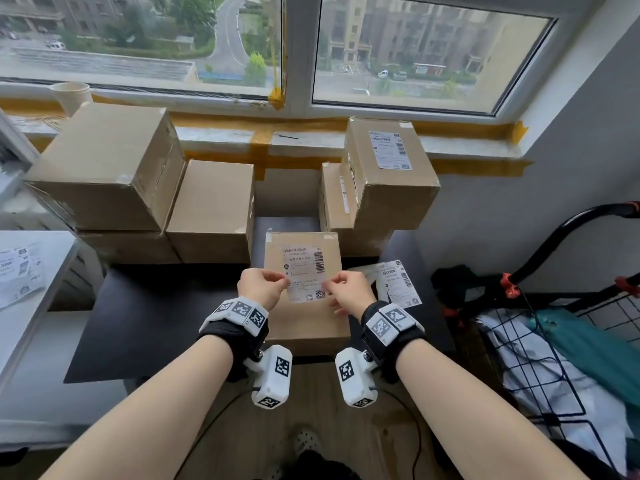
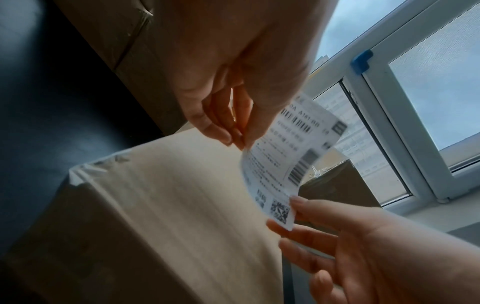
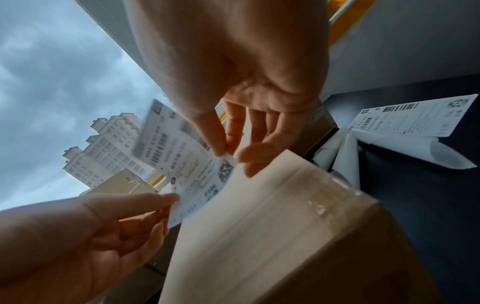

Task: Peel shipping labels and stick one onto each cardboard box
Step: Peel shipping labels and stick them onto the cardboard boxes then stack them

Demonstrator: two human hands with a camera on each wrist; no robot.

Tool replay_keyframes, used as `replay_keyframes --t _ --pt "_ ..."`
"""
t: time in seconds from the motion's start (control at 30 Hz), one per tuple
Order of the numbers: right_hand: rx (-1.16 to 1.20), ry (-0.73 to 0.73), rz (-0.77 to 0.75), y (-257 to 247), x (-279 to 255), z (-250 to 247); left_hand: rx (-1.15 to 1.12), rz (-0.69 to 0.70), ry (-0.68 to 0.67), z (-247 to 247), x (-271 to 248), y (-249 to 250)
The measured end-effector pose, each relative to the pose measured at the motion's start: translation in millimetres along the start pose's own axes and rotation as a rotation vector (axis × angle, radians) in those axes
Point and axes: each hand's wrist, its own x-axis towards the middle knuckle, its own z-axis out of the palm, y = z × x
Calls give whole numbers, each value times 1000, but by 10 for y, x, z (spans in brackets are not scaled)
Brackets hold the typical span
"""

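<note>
A white shipping label (image 1: 304,271) hangs just above a small cardboard box (image 1: 304,317) at the near middle of the dark table (image 1: 145,323). My left hand (image 1: 264,287) pinches the label's near left edge and my right hand (image 1: 346,292) pinches its near right edge. In the left wrist view the label (image 2: 288,156) curves between the left hand (image 2: 233,137) and the right hand (image 2: 306,214), lifted off the box top (image 2: 168,195). In the right wrist view thumb and forefinger of the right hand (image 3: 228,152) pinch the label (image 3: 187,164) over the box (image 3: 272,226).
Plain boxes (image 1: 114,168) are stacked at the back left. A labelled box (image 1: 388,168) stands at the back right. Another label with backing sheets (image 1: 398,282) lies right of the near box. More labels (image 1: 20,271) lie on a white table at the left. A wire cart (image 1: 571,341) stands at the right.
</note>
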Motion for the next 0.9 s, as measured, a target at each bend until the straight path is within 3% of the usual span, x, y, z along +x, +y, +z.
replay_keyframes --t 0.4,0.9 --pt "-287 -36 13 64 119 77 105 -72 49 7 -5 -44" --pt "-370 4 10 73 99 158 165 -15 36 -15 -2 -110"
